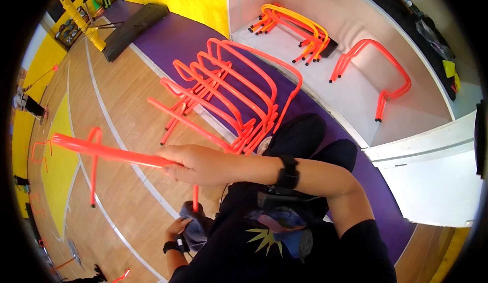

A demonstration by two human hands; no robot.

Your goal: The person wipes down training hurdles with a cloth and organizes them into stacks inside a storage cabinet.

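Note:
An orange-red training hurdle (114, 154) is raised above the floor, its crossbar running left from my right hand (190, 164), whose fingers are closed round the tube. One leg with a black cap hangs at the hurdle's far left. Lower down, my left hand (178, 225) grips a grey-blue cloth (196, 231); the end of an orange-red tube meets the cloth, and how far it is wrapped is hidden. Just beyond my right forearm, several orange-red hurdles (236, 81) stand nested together on the floor.
Orange and yellow hurdles (289, 20) and a separate orange-red pair (389, 61) stand in a white recess (331, 88) at upper right. A black padded base (133, 27) with a yellow-wrapped post (82, 23) is at upper left. People are partly visible at the far left edge.

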